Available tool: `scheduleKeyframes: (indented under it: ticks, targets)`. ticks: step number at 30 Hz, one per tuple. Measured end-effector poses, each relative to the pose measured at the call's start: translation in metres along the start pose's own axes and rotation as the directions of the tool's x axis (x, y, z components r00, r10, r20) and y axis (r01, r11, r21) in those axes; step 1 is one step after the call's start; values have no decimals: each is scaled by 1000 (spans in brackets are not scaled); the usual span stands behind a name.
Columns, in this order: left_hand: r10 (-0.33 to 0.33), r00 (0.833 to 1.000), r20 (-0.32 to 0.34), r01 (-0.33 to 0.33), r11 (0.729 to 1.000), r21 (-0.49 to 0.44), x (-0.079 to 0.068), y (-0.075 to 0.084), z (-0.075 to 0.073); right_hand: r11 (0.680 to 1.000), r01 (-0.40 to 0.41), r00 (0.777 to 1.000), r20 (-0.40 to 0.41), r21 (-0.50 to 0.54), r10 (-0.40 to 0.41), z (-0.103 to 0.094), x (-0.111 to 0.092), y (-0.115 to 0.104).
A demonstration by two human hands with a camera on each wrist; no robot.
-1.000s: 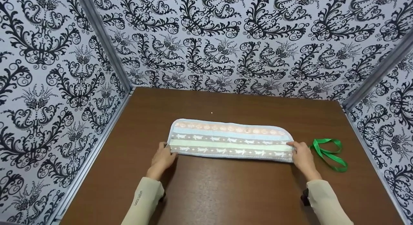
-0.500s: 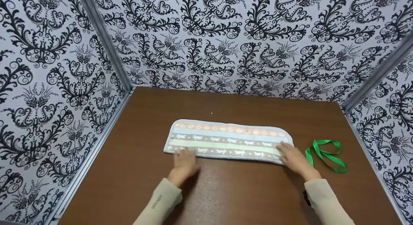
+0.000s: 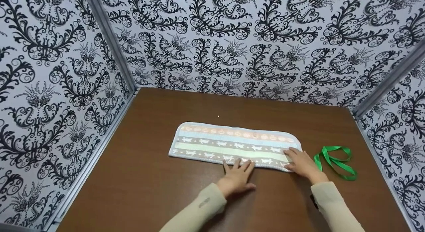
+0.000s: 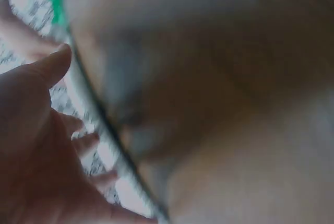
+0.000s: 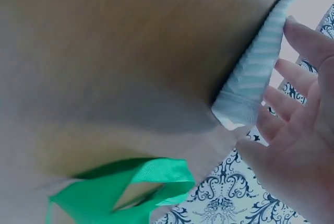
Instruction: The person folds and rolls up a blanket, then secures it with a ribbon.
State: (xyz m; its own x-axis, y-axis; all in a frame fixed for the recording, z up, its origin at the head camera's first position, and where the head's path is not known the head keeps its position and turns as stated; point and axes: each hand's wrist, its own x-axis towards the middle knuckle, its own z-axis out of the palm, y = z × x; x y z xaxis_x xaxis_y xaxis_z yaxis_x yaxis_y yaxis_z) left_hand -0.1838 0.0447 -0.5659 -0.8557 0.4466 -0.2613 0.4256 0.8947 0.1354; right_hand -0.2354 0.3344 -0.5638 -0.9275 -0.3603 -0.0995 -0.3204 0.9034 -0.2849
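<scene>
Fingers [image 3: 239,163] of both hands lie flat, spread on the towel's [image 3: 232,142] near edge (ribbon [image 3: 335,161] just right).

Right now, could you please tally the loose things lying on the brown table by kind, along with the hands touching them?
Folded striped towel: 1
Green ribbon: 1
Hands resting on the towel: 2, the left hand and the right hand
Total: 2 things, 2 hands

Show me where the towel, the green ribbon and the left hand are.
towel [image 3: 229,142], head view, middle of the striped top face.
ribbon [image 3: 335,160], head view, on the green loop right of the towel.
left hand [image 3: 236,178], head view, back of the hand at the towel's near edge.
</scene>
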Motion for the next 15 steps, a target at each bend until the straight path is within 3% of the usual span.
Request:
scheduleKeyframes:
  ticks: [6, 11, 15]
  targets:
    - [12, 999, 36, -13, 1000, 18, 10, 3, -6, 1000, 1, 998, -56, 22, 1, -3, 6, 7]
    - [68, 995, 76, -58, 991, -121, 8, -11, -8, 998, 27, 999, 33, 56, -29, 3, -2, 9]
    - [50, 997, 54, -35, 968, -248, 11, -27, -11, 999, -14, 995, 96, 30, 11, 1, -6, -4]
